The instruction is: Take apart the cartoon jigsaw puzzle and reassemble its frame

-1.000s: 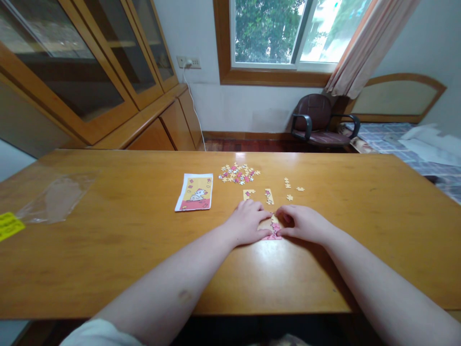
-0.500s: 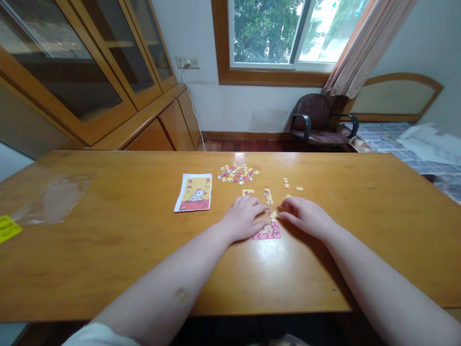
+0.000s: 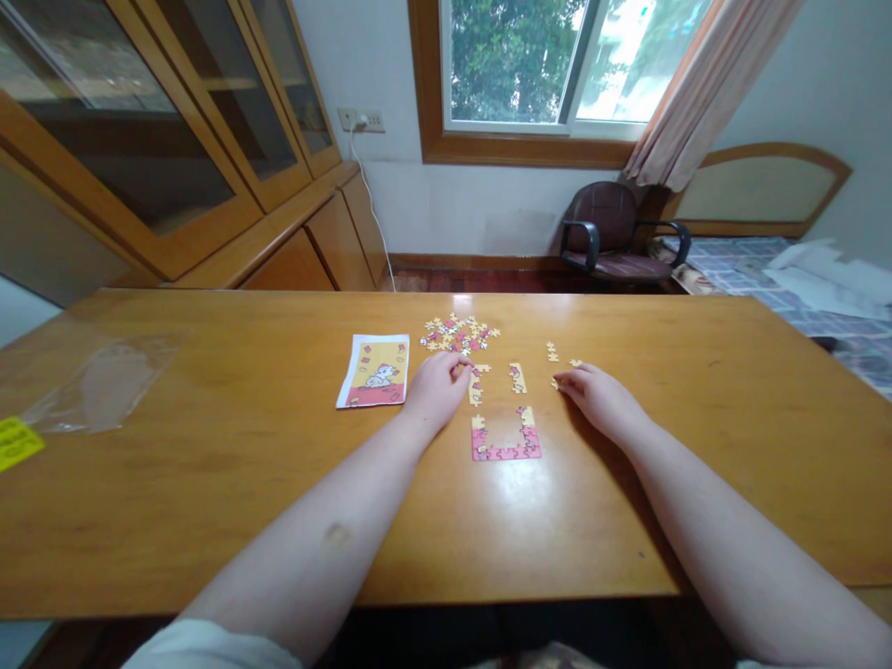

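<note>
A U-shaped joined puzzle section (image 3: 507,453), pink below with yellow ends, lies on the table. Above its left end is a yellow corner section (image 3: 476,390); a short yellow strip (image 3: 517,378) lies to the right of that. My left hand (image 3: 438,383) rests beside the corner section, thumb and index finger drawn together at its upper left edge; whatever is between them is hidden. My right hand (image 3: 600,394) pinches a small yellow puzzle piece (image 3: 555,384) at the table surface, right of the strip.
Loose puzzle pieces (image 3: 456,333) lie heaped farther back. A picture card (image 3: 376,372) with a white animal lies left of my left hand. Two joined yellow pieces (image 3: 552,351) and another piece (image 3: 575,362) lie near my right hand. A clear plastic bag (image 3: 104,386) is at far left.
My left hand has moved from over the U-shaped section up and left to the corner section. My right hand has shifted slightly up and right, onto a yellow piece.
</note>
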The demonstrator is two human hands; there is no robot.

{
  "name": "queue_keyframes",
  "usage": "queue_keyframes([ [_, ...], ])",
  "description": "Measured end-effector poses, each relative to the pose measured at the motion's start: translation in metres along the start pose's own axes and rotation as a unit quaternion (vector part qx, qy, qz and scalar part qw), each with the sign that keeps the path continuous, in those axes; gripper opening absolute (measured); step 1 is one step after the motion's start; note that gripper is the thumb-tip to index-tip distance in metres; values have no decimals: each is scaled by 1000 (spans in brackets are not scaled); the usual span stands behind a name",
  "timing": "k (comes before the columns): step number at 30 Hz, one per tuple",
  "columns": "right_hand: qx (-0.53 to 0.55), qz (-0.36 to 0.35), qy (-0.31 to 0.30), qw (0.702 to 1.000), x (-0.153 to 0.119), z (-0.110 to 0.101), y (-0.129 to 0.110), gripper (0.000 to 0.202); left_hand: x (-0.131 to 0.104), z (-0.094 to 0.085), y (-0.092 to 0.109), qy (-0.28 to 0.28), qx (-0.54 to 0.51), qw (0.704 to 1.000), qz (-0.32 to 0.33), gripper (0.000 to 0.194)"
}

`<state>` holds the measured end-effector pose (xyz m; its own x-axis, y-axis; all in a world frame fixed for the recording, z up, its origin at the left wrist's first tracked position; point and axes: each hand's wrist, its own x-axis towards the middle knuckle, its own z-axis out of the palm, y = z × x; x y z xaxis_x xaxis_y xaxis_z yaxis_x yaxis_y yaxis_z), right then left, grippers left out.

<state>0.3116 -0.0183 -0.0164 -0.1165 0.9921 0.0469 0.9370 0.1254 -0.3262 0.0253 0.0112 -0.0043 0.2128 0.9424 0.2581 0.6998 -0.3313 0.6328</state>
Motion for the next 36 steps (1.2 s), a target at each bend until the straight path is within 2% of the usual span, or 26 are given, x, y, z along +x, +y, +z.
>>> queue_keyframes([
  [11, 26, -6, 8, 1000, 4, 7, 5, 15, 1, 3, -3, -25, -37, 999, -21, 17],
  [27, 27, -46, -10, 999, 1, 3, -2, 17, 1, 4, -3, -36, -36, 998, -28, 18],
  [36, 36, -43, -11, 998, -2, -1, -4, 28, 2, 5, -6, -36, -55, 997, -35, 19],
])
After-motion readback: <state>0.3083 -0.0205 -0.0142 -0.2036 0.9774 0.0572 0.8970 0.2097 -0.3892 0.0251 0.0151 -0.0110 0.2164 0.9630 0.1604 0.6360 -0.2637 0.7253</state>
